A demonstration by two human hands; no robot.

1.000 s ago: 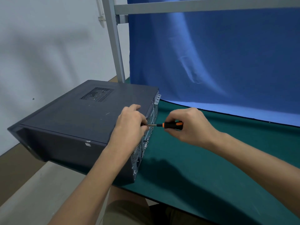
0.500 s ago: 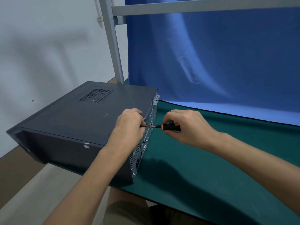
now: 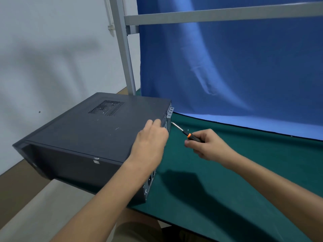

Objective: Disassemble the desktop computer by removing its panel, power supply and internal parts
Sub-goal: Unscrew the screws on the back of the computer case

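Observation:
A black desktop computer case (image 3: 83,135) lies on its side at the left end of the green table (image 3: 218,198), its front end overhanging the table's left edge. Its side panel faces up, with a mesh vent (image 3: 106,107). My left hand (image 3: 150,140) rests on the panel's rear edge, fingers curled over toward the back plate. My right hand (image 3: 208,145) holds a black and orange screwdriver (image 3: 185,132), its tip angled up-left close to the case's rear edge. Any screw there is hidden.
A blue cloth backdrop (image 3: 236,67) hangs behind the table on a grey metal frame (image 3: 125,49). A white wall stands to the left. The floor lies below the overhanging case. My lap shows at the bottom edge.
The screwdriver has pulled back from the rear panel and now points diagonally up-left. My right hand dropped slightly to the right. My left hand slid a little up the rear edge.

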